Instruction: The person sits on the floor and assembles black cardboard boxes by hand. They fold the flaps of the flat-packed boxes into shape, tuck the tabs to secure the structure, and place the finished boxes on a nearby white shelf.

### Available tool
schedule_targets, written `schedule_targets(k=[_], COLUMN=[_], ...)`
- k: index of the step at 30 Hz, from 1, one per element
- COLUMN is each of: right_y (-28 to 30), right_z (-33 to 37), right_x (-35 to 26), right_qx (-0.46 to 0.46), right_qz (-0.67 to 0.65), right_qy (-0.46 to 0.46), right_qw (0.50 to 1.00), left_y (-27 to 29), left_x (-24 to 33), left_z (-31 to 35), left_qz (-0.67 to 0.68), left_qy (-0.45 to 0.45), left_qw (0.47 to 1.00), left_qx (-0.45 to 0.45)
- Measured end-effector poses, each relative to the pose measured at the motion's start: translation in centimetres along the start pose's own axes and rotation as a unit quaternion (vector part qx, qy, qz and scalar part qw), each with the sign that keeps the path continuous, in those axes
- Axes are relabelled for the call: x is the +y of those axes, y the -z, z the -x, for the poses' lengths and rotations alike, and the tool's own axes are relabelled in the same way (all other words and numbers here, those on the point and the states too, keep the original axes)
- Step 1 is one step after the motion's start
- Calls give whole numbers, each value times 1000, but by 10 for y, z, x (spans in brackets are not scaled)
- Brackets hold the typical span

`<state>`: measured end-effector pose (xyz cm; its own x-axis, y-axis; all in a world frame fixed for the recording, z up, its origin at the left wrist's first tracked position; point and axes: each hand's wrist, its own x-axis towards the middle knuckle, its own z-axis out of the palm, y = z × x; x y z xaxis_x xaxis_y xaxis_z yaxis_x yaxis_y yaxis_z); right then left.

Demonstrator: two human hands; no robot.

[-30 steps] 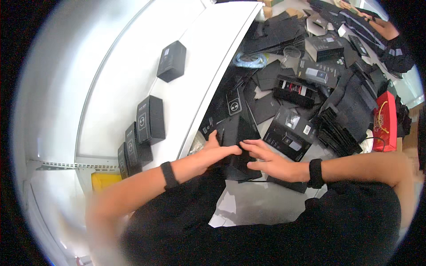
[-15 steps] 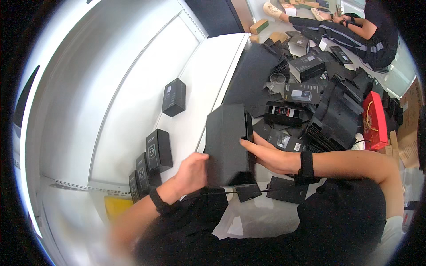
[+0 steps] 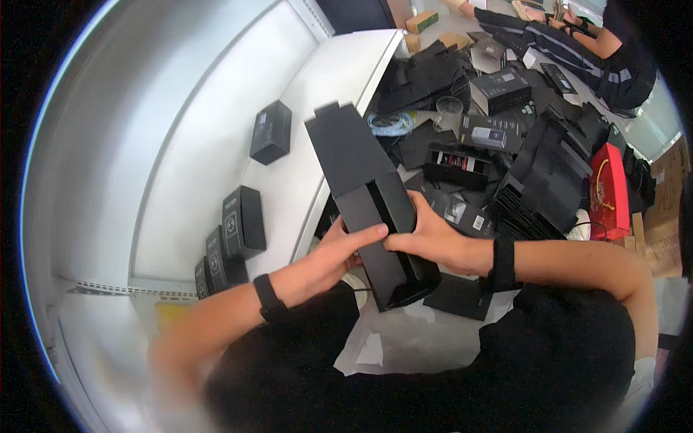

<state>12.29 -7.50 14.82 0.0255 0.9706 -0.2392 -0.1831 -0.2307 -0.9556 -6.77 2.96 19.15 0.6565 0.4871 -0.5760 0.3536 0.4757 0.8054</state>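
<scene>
A long black cardboard box [image 3: 364, 209] is tilted in front of me, its large flap [image 3: 351, 148] standing out toward the far side. A narrow gap runs along its length, and the end near me looks partly unfolded. My left hand [image 3: 336, 252] grips its left side, thumb laid across the top. My right hand [image 3: 440, 242] clasps the right side, its thumb by the gap close to the left thumb. The fingers beneath the box are partly hidden. Below it, a flat black card piece [image 3: 460, 296] lies near a translucent white sheet [image 3: 419, 339].
Several closed black boxes [image 3: 244, 222] stand on the white shelf [image 3: 317, 94] at left. Right of it spreads a heap of flattened black cartons [image 3: 545, 169], with a clear cup [image 3: 449, 112], a blue cable coil [image 3: 390, 124] and a red bag [image 3: 610, 191]. Another person [image 3: 570, 61] sits far right.
The box has turned in my hands, so its gap and raised flap now show. My left thumb has come onto its top. The view has shifted slightly.
</scene>
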Motion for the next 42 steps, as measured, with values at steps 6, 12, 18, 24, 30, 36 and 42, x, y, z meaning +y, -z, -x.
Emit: schedule_targets(k=[6,12,18,24,30,36,42], right_y=[11,6,59,103,105,106,90], right_z=[-1,4,14,25,21,26,34], right_x=[-17,-11,62,98,119,123,111], right_qx=[-59,3,-87,-220,-201,-231,-271], right_qz=[-85,-29,237,438,532,564,587], right_qy=[-59,-140,-186,-131,33,11,-37], right_qw=[993,990,950,862,822,793,762], left_y=[5,4,22,14,-27,-25,-32], left_x=[8,-6,-11,-56,-77,-114,-120], left_z=[-12,-21,-46,-60,-52,-61,-61], left_qz=[2,-16,-156,-567,-717,-710,-666], left_qy=[-28,55,175,-304,-314,-269,-273], left_qw=[999,998,972,764,579,607,651], left_qx=[-21,-10,18,56,-229,-238,-243])
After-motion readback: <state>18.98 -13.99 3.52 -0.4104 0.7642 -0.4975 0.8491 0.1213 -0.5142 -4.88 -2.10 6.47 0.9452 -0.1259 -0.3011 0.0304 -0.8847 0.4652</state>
